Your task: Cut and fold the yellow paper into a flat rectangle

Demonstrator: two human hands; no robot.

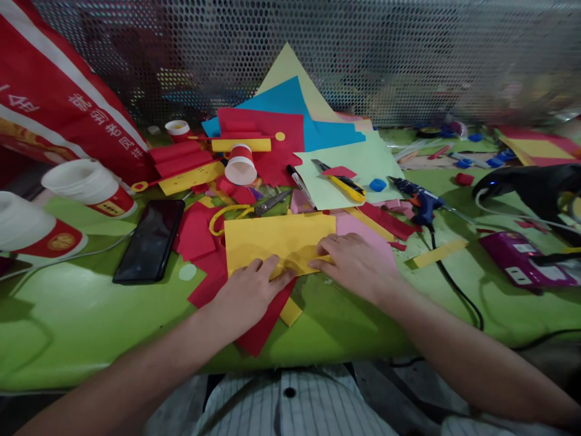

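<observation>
A yellow paper sheet [276, 239] lies over red scraps on the green table, its near edge curled up under my fingers. My left hand [249, 290] is closed on the near edge, left of its middle. My right hand [356, 266] pinches the same edge near the right corner. Just behind the sheet's left part are yellow-handled scissors [270, 204]. Red paper [267, 324] and a short yellow strip [291, 312] stick out in front of the sheet. Pink paper [370, 233] lies under its right side.
A black phone [149, 242] and stacked paper cups [86, 181] stand left on the green table [113, 327]. Behind are a yellow cutter [347, 188], a marker [299, 184] and coloured sheets [272, 103]. A blue glue gun [422, 203] and purple box [524, 260] lie right.
</observation>
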